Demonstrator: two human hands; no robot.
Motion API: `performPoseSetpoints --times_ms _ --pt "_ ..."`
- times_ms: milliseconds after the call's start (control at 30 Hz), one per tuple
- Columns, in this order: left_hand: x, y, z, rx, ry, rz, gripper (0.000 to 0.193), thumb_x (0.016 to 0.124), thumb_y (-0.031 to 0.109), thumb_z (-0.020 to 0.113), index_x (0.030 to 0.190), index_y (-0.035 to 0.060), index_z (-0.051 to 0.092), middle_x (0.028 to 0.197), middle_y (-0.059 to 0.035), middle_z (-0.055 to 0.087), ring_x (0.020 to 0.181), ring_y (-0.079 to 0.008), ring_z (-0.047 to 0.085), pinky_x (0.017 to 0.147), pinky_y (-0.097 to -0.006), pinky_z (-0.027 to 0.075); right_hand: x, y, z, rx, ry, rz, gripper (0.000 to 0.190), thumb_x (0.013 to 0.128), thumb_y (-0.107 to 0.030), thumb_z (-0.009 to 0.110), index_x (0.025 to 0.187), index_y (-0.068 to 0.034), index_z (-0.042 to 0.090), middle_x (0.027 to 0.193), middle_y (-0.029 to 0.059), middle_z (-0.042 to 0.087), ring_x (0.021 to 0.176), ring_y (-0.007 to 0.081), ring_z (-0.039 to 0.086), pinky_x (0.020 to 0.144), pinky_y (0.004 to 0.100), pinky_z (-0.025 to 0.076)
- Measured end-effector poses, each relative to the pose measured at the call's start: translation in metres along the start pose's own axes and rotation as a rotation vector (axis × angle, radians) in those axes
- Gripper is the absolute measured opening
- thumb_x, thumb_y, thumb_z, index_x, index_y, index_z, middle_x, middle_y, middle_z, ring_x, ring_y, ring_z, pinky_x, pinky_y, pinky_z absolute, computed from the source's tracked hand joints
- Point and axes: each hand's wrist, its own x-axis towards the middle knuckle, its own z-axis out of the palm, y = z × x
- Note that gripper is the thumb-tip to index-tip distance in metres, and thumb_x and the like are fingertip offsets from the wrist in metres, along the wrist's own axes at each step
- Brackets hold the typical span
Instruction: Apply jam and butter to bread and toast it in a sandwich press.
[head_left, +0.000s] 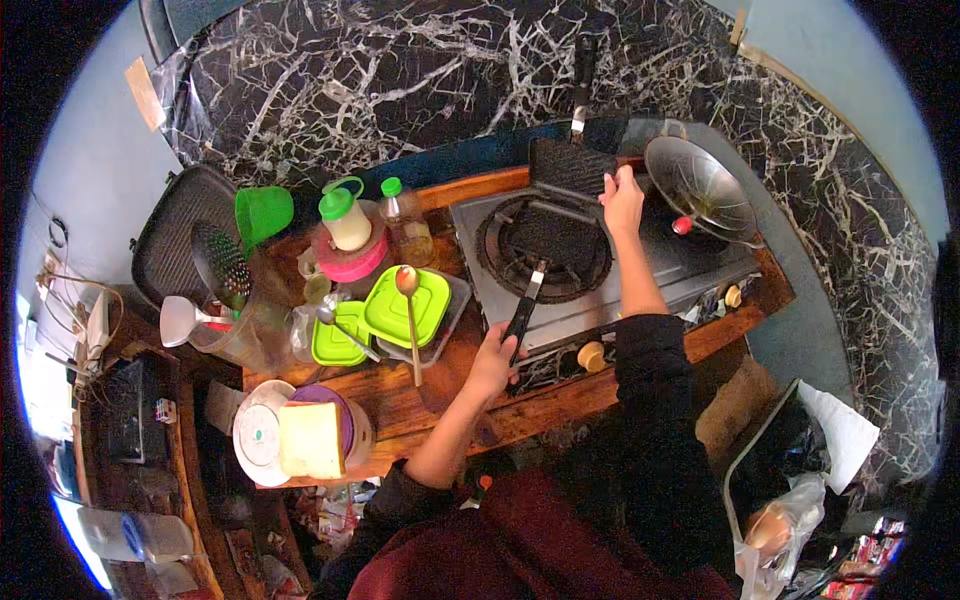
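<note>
A hinged grill pan lies unfolded at the gas stove. Its lower half rests over the left burner, and its upper half leans up behind, with its black handle pointing at the wall. My left hand is closed around the near black handle. Raised beside the right edge of the upper half is my right hand, fingers curled; whether it holds or touches anything cannot be told. A metal wok stands on the right burner.
Left of the stove are green-lidded boxes with spoons, a squeeze bottle, an oil bottle and a container of utensils. Bread slices lie on a purple lid at the near left corner. A bin stands lower right.
</note>
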Motion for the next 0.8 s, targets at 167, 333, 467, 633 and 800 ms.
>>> performPoseSetpoints --times_ms 167,333,467,633,800 --pt "0.002 0.007 -0.012 -0.008 -0.052 -0.004 0.029 0.09 0.013 0.035 0.119 0.0091 0.035 0.076 -0.0054 0.051 0.045 -0.0081 0.034 0.042 -0.0227 0.036 0.01 0.0 -0.001 -0.063 -0.002 0.017 0.017 0.08 -0.01 0.055 0.08 0.0 0.041 0.067 0.0166 0.054 0.051 0.0264 0.057 0.048 0.0352 0.045" --pt "0.002 0.009 -0.019 0.076 -0.044 0.007 0.032 0.089 0.015 0.038 0.12 0.0084 0.037 0.08 -0.0055 0.057 0.042 -0.0071 0.038 0.042 -0.021 0.036 0.028 0.001 0.005 -0.121 -0.083 0.195 0.015 0.08 -0.01 0.053 0.08 0.0 0.042 0.068 0.0162 0.057 0.05 0.0259 0.058 0.049 0.0354 0.046" --pt "-0.004 0.015 -0.01 0.477 0.077 0.078 0.032 0.086 0.02 0.045 0.117 0.0084 0.043 0.082 -0.0113 0.058 0.047 -0.0179 0.049 0.048 -0.0286 0.042 0.039 0.023 0.011 -0.088 -0.143 0.395 0.015 0.079 -0.013 0.054 0.088 -0.002 0.047 0.079 0.0192 0.059 0.067 0.0297 0.061 0.06 0.0385 0.047" --pt "-0.008 0.005 -0.016 0.865 0.332 0.333 0.032 0.083 0.021 0.05 0.112 0.0078 0.046 0.094 -0.0209 0.052 0.088 -0.0373 0.051 0.075 -0.0406 0.041 0.048 0.045 0.031 -0.223 -0.085 0.376 0.019 0.078 -0.014 0.054 0.093 -0.003 0.05 0.085 0.0205 0.059 0.076 0.0314 0.06 0.067 0.0399 0.047" --pt "0.0 -0.004 -0.017 0.783 0.285 0.438 0.03 0.082 0.02 0.051 0.108 0.0051 0.047 0.093 -0.0205 0.051 0.087 -0.0365 0.051 0.074 -0.0396 0.042 0.043 0.057 0.035 -0.366 -0.038 0.387 0.022 0.077 -0.014 0.054 0.097 -0.004 0.051 0.091 0.0215 0.058 0.084 0.0328 0.059 0.072 0.041 0.046"
